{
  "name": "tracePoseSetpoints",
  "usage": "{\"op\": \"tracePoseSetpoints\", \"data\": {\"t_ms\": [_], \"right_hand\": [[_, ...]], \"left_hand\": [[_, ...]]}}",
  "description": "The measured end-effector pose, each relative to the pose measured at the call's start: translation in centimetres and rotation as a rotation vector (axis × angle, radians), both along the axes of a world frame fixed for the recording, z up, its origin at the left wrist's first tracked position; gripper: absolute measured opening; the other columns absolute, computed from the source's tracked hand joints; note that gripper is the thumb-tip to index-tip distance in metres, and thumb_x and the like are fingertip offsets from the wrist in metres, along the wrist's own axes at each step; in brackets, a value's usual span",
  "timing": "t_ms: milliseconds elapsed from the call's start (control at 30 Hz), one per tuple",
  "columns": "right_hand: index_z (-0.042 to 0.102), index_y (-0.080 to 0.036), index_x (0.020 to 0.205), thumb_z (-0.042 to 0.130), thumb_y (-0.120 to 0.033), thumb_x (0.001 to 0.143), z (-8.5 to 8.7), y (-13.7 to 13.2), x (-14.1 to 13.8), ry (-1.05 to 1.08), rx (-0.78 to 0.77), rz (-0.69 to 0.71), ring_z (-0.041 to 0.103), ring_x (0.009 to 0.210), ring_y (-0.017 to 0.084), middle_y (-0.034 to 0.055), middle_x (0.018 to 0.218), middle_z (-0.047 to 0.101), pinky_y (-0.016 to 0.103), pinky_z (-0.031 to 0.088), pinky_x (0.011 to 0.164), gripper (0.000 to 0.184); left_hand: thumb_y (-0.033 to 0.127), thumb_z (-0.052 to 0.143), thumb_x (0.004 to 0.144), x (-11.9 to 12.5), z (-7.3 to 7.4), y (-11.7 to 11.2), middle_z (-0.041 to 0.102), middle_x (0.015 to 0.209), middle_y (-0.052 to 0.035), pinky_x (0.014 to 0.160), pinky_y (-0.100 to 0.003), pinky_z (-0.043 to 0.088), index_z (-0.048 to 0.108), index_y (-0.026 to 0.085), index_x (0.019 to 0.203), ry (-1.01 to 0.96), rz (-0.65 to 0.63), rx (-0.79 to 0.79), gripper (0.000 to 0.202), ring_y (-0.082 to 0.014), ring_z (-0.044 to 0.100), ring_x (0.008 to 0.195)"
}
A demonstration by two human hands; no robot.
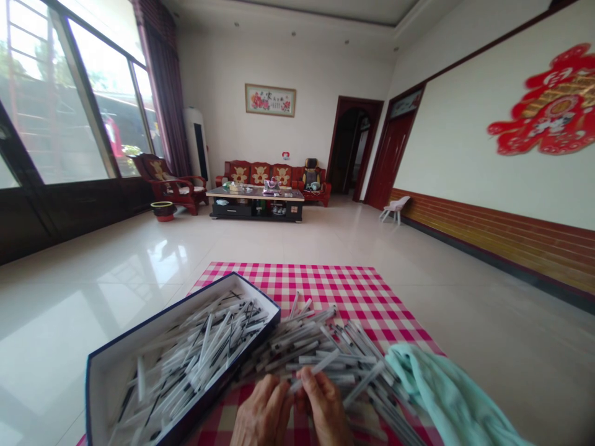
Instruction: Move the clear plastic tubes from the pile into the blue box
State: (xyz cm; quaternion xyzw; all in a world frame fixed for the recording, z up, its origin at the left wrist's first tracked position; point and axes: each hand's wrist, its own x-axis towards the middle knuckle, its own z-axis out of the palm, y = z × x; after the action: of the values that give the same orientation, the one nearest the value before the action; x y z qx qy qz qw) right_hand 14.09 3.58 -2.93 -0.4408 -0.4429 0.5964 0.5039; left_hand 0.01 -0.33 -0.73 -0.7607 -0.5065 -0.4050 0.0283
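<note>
My left hand (263,409) and my right hand (325,406) are close together at the bottom middle, fingers closed on one slim, translucent pen-like tube (327,360). It slants up to the right past my right thumb; its lower end is partly hidden by the fingers. Just beyond my hands lies a loose pile of similar tubes (302,344), several with dark ends. To the left stands a long open box (255,289) with a dark blue rim and white inside, holding many more clear tubes and thin black sticks (199,359).
A pink-and-white checked cloth (325,279) lies under the pile. At the right a mint-green cloth (446,390) is bunched over its edge. Farther off are a low coffee table (255,195), a red wooden sofa (260,173) and a small chair (395,207).
</note>
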Motion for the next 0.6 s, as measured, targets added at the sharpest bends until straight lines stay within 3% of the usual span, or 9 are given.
{"op": "tracePoseSetpoints", "data": {"t_ms": [100, 167, 233, 367, 467, 600], "right_hand": [[0.067, -0.018, 0.071, 0.065, -0.056, 0.073, 0.1, -0.1, 0.0, 0.033, -0.01, 0.019, 0.044, 0.05, 0.013, -0.0022, 0.052, 0.051, 0.027, 0.035, 0.051, 0.038], [0.066, -0.018, 0.07, 0.067, -0.055, 0.072, 0.4, -0.2, -0.1, 0.095, -0.028, 0.033, 0.042, 0.049, 0.012, -0.003, 0.052, 0.049, 0.026, 0.034, 0.05, 0.037], [0.065, -0.019, 0.069, 0.067, -0.054, 0.072, 0.5, -0.2, -0.1, 0.161, -0.038, 0.049, 0.04, 0.049, 0.011, -0.0041, 0.051, 0.047, 0.025, 0.033, 0.049, 0.036], [0.06, -0.018, 0.066, 0.064, -0.056, 0.074, 0.2, -0.2, -0.2, 0.204, -0.017, 0.088, 0.036, 0.045, 0.009, -0.0067, 0.046, 0.042, 0.022, 0.029, 0.046, 0.038], [0.058, -0.019, 0.067, 0.062, -0.056, 0.076, -0.4, -0.1, -0.3, 0.216, -0.006, 0.112, 0.039, 0.042, 0.009, -0.0071, 0.045, 0.043, 0.022, 0.028, 0.044, 0.039], [0.056, -0.018, 0.068, 0.059, -0.056, 0.077, -0.9, -0.2, -0.6, 0.226, -0.005, 0.102, 0.043, 0.042, 0.01, -0.006, 0.046, 0.046, 0.021, 0.031, 0.043, 0.039]], "left_hand": [[0.036, 0.037, 0.094, 0.0, 0.1, -0.1, 0.061, 0.065, -0.0028, 0.058, -0.02, 0.051, 0.063, 0.024, 0.072, -0.116, -0.055, 0.002, 0.036, -0.014, 0.062, 0.06], [0.045, 0.042, 0.091, -0.1, 0.1, -0.2, 0.063, 0.066, -0.0033, 0.059, -0.022, 0.051, 0.065, 0.024, 0.073, -0.294, -0.113, -0.084, 0.036, -0.0153, 0.062, 0.063], [0.051, 0.05, 0.085, 0.0, 0.0, -0.2, 0.063, 0.064, -0.0025, 0.056, -0.022, 0.048, 0.066, 0.022, 0.071, -0.546, -0.191, -0.333, 0.037, -0.0147, 0.06, 0.06], [0.048, 0.066, 0.073, 0.6, -0.3, 0.0, 0.05, 0.047, 0.0036, 0.039, -0.016, 0.034, 0.06, 0.014, 0.059, -1.241, -0.318, -1.061, 0.037, -0.0065, 0.045, 0.041], [0.038, 0.071, 0.069, 0.9, -0.7, 0.3, 0.049, 0.042, 0.0034, 0.035, -0.013, 0.026, 0.06, 0.011, 0.058, -1.619, -0.374, -1.325, 0.032, -0.004, 0.042, 0.036], [0.031, 0.07, 0.071, 0.9, -0.7, 0.4, 0.05, 0.038, 0.0025, 0.033, -0.011, 0.023, 0.058, 0.012, 0.056, -1.782, -0.51, -1.588, 0.028, -0.0032, 0.042, 0.033]]}}
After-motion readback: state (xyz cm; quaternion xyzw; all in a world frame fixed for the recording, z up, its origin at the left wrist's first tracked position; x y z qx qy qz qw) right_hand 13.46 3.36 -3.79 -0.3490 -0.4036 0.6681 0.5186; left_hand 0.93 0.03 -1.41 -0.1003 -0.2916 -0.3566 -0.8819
